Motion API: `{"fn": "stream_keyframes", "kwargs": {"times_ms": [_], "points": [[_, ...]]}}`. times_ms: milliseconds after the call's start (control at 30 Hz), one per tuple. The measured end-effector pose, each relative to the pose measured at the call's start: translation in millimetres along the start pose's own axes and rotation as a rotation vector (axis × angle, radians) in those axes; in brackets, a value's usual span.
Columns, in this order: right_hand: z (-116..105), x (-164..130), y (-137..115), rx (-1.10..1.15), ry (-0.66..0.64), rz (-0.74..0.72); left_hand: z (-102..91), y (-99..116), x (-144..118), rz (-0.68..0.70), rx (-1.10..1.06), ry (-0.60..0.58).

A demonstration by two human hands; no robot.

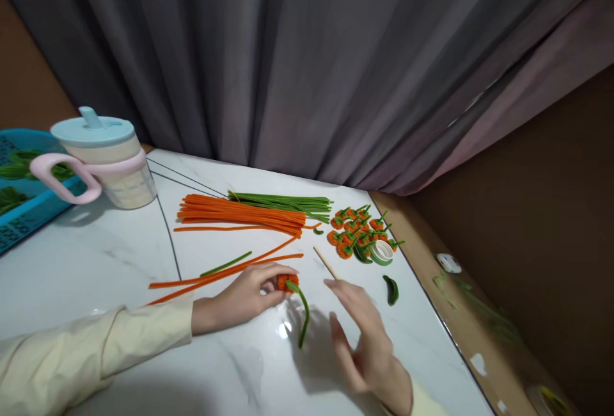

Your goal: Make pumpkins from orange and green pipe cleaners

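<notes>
Low over the white table, my left hand (pixel 242 297) pinches a small orange pumpkin (pixel 284 283) made of fuzzy pipe cleaner. From its green top, a long green pipe cleaner (pixel 306 317) curves down. My right hand (pixel 367 339) is to its right, thumb and fingers apart, with nothing between them. A thin wooden stick (pixel 325 262) reaches up to its fingertips; whether they touch is unclear. Beyond my hands lies a bundle of orange pipe cleaners (pixel 240 212), with green pipe cleaners (pixel 283 202) behind it. Several finished orange pumpkins (pixel 352 230) are grouped at the right.
A white and green ring (pixel 382 251) sits beside the pumpkins, near a curled green piece (pixel 391 290). Loose orange strands (pixel 230 271) lie left of centre. A lidded cup (pixel 122 179) and a blue basket (pixel 36 214) stand at left. A grey curtain (pixel 288 70) hangs behind.
</notes>
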State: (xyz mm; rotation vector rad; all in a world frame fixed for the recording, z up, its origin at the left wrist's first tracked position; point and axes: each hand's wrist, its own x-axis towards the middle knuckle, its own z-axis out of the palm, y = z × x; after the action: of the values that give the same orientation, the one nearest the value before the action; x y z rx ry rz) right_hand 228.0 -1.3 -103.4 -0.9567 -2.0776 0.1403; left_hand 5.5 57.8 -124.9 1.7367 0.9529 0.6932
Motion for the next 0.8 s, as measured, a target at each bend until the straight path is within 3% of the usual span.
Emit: {"fn": "stream_keyframes", "kwargs": {"times_ms": [133, 267, 400, 600, 800], "points": [[21, 11, 0, 0.431, -0.041, 0.461, 2.3, 6, 0, 0.153, 0.05, -0.03], [32, 15, 2, 0.771, 0.015, 0.766, 8.6, 7, 4, 0.11, -0.069, 0.01], [40, 11, 7, 0.954, 0.05, 0.877, 15.8, 1, 9, 0.078, -0.223, 0.037], [46, 9, 14, 1.168, -0.026, 0.911, 15.0, -2, 7, 0.028, -0.302, 0.093], [38, 13, 14, 1.226, -0.13, 0.961, 10.9, -2, 7, 0.028, -0.303, 0.004]]}}
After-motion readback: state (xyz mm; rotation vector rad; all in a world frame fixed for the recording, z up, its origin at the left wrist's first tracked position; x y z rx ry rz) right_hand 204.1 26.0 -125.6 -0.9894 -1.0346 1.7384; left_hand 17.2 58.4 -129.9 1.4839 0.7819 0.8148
